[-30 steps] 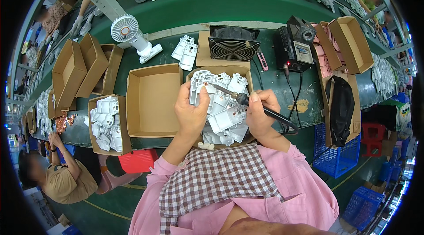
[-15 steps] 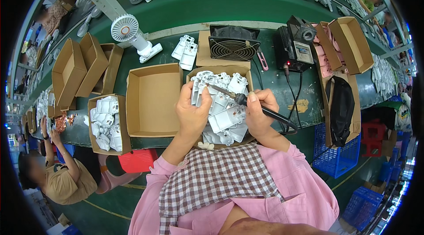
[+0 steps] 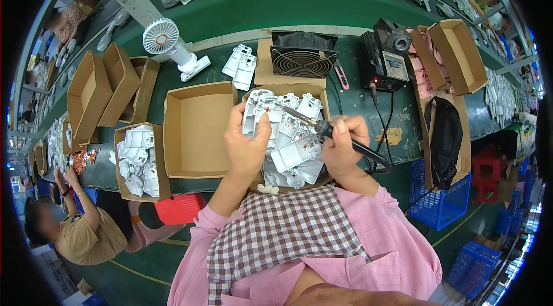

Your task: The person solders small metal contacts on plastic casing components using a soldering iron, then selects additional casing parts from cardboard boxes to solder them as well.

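My left hand grips a white plastic housing above a cardboard box heaped with similar white housings. In my right hand is a soldering iron, held like a pen near its front end. Its metal tip points left and reaches the upper right part of the held housing; whether it touches cannot be made out. Behind the iron's handle a black cord bends round toward the soldering station, which shows a small red light.
An open cardboard box stands left of the heap, beside a smaller box of white parts. Farther back are a white handheld fan, a black square fan and a pink-handled cutter. A co-worker sits at left.
My left hand has turned the housing so its inner face shows more. My right hand has shifted slightly right and down, the iron tip moving right with it.
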The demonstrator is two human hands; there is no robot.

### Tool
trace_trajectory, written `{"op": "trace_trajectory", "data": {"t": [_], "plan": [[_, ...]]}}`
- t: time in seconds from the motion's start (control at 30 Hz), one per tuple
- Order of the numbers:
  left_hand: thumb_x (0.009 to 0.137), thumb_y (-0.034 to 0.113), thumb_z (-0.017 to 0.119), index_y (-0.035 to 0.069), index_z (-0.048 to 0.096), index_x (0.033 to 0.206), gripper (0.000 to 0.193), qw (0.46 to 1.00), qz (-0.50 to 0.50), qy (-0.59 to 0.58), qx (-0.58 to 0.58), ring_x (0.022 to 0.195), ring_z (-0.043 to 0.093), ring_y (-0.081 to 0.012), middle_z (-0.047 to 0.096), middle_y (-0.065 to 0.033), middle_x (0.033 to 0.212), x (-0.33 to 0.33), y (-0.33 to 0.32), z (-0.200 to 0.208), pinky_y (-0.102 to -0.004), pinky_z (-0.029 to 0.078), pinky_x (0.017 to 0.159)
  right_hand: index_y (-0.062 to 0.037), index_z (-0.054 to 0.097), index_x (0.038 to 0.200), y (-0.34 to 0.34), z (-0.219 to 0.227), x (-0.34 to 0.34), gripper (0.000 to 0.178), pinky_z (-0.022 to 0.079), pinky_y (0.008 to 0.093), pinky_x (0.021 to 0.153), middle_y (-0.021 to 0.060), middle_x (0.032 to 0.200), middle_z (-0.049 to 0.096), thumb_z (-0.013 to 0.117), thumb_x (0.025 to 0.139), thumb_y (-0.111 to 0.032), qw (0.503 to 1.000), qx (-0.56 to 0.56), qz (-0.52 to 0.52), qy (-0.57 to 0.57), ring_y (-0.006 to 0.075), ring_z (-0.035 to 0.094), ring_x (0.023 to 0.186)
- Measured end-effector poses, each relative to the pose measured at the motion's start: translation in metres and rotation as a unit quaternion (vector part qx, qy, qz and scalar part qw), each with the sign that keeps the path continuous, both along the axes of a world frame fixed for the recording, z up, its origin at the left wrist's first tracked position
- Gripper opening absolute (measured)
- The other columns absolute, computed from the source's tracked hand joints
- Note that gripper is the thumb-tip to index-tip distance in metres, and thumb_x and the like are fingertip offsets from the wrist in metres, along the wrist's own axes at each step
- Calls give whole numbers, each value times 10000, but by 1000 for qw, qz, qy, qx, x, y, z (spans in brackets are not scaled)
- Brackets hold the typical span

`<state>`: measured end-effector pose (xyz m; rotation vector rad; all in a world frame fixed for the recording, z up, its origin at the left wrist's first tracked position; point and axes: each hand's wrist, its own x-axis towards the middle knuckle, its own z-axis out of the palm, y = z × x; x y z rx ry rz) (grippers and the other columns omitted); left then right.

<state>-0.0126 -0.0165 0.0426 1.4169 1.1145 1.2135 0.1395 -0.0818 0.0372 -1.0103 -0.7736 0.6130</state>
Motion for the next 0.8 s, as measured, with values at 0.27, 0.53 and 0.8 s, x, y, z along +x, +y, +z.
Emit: {"op": "trace_trajectory", "data": {"t": [0.27, 0.53, 0.8], "plan": [[918, 104, 551, -16, 548, 1050, 179, 996, -35, -62, -45, 687, 598, -75, 625, -47, 856, -3, -1, 13, -208, 494, 586, -42, 427, 828, -5, -1, 6, 128, 315, 217, 501, 42, 679, 497, 539, 881, -72, 993, 112, 31, 24, 64, 379, 558], [925, 101, 545, -27, 587, 979, 145, 994, -27, -81, -70, 585, 596, -75, 642, -56, 773, 6, 1, 16, -213, 504, 517, -29, 447, 798, -5, -2, 5, 138, 335, 206, 510, 18, 667, 504, 554, 884, -32, 998, 43, 46, -3, 41, 392, 559], [894, 53, 571, -44, 598, 1007, 152, 994, -18, -81, -67, 646, 573, -53, 634, -41, 832, 8, -1, 11, -204, 495, 541, -32, 462, 791, -4, 1, 4, 139, 355, 205, 531, 14, 674, 520, 569, 880, -32, 998, 23, 54, -16, 40, 413, 580]]}}
